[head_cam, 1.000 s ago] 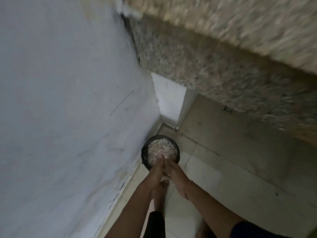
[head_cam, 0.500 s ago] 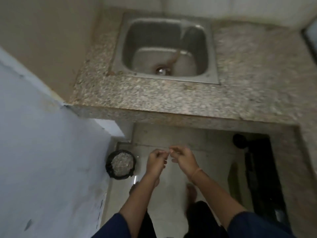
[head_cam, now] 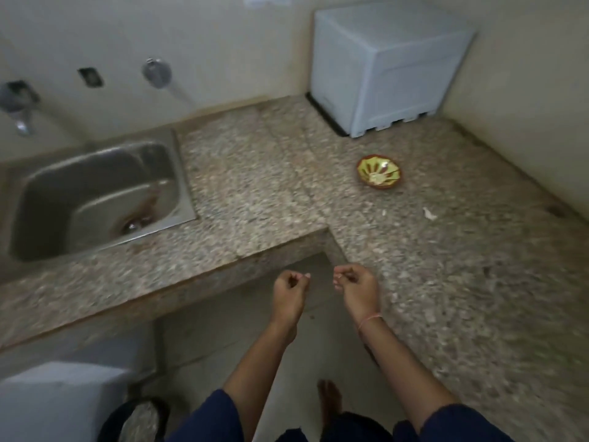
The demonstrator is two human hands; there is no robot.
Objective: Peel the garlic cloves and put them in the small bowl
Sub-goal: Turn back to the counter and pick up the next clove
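Left hand [head_cam: 291, 287]: raised over the floor, just short of the counter's front edge. Fingers curled in, thumb laid on the forefinger. I cannot tell whether anything is pinched.
Right hand [head_cam: 357, 283]: level with the left, a gap between them. Fingers curled, thumb meeting forefinger; too blurred to tell whether it holds anything. Thin band [head_cam: 369, 320] at the wrist.
Counter [head_cam: 255, 193]: speckled stone, L-shaped. The inner corner sits just ahead of my right hand; one edge runs left, the other runs back beside my right forearm.
Small bowl [head_cam: 378, 175]: yellow-green, red rim, upright on the right leg of the counter, well back from both edges. Pale pieces lie inside; cloves or not, I cannot tell.
Scraps [head_cam: 428, 213]: pale bits on the stone, near the bowl on my side of it.
Open stone: bare stretch between the inner corner and the bowl.
Sink [head_cam: 95, 199]: steel, set into the left leg.
White box [head_cam: 389, 65]: back corner, behind the bowl.
Bin [head_cam: 134, 419]: dark, on the floor at lower left.
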